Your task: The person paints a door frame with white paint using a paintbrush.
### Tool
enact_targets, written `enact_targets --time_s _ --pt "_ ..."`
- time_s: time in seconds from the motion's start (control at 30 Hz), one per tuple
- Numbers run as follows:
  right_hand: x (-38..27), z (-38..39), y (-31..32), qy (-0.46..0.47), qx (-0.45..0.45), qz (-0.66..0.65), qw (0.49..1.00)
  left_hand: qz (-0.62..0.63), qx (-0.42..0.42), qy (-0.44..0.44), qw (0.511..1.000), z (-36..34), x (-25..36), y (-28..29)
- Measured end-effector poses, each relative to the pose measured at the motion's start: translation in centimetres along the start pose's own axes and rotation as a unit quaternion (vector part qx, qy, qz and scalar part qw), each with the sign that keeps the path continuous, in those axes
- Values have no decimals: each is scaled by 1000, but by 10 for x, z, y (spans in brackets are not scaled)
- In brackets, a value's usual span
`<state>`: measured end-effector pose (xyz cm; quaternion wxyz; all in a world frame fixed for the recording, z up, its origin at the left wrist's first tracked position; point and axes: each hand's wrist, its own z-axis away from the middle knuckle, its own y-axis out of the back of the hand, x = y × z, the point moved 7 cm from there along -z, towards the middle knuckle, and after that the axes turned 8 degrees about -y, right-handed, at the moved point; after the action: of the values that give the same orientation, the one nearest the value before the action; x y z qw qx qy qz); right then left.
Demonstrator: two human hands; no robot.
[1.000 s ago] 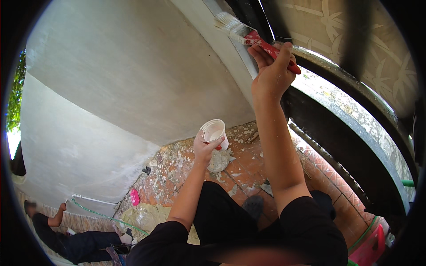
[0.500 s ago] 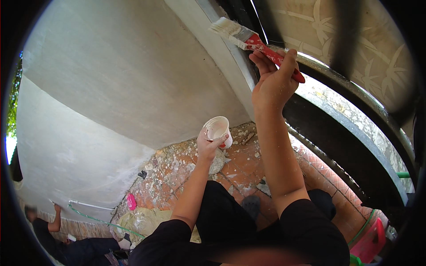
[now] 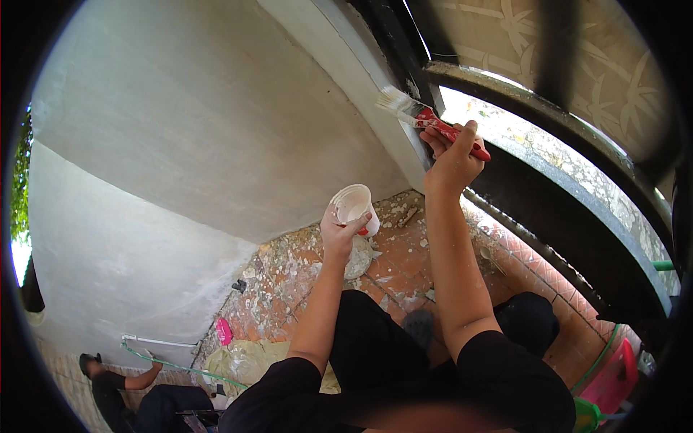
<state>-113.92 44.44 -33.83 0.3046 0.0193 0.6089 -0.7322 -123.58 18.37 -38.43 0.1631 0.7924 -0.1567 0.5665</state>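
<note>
My right hand [image 3: 456,160] is closed round the red handle of a paintbrush [image 3: 433,121]. The handle is spattered with white paint, and the pale bristles rest on or close to the white edge strip [image 3: 393,123] of the wall beside the dark metal gate. My left hand [image 3: 341,229] grips a white plastic tub [image 3: 356,204] from its side, lower and to the left of the brush. The tub's open mouth faces up and its inside is coated whitish; how much it holds I cannot tell. A grey plastered wall [image 3: 216,123] stretches across the left.
A black metal gate [image 3: 548,216] curves along the right. Paint flakes litter the terracotta floor tiles [image 3: 390,278]. A pink object [image 3: 224,332], a beige sheet [image 3: 249,361] and a green hose [image 3: 188,370] lie lower left. Another person [image 3: 137,390] is at far lower left; a pink chair-like item [image 3: 610,375] stands lower right.
My right hand has brought the brush down, its bristles shifting slightly right along the edge strip. The left hand with the tub stays nearly in place. The other person has changed posture.
</note>
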Motion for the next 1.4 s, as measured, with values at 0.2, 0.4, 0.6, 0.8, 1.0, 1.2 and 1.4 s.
enact_targets --time_s 0.2,0.4,0.6,0.8,1.0,1.2,1.4 --pt "-23 10 -38 32 -57 -74 995 -7 -25 -10 1000 4 12 -7" --pt "0 -8 -44 27 -72 -54 996 10 0 10 1000 11 13 -1" --pt "15 -20 24 24 -4 26 999 -5 0 4 1000 8 11 -6" --pt "-13 -5 20 46 -24 15 999 -9 -14 6 1000 7 8 -13" --pt "-22 -4 -31 42 -89 -84 992 -15 -15 3 1000 9 13 -17" --pt "14 -17 7 15 -60 -36 997 -31 -12 10 999 10 7 -5" --pt "19 -28 57 38 -4 81 996 14 13 16 1000 6 4 -16"
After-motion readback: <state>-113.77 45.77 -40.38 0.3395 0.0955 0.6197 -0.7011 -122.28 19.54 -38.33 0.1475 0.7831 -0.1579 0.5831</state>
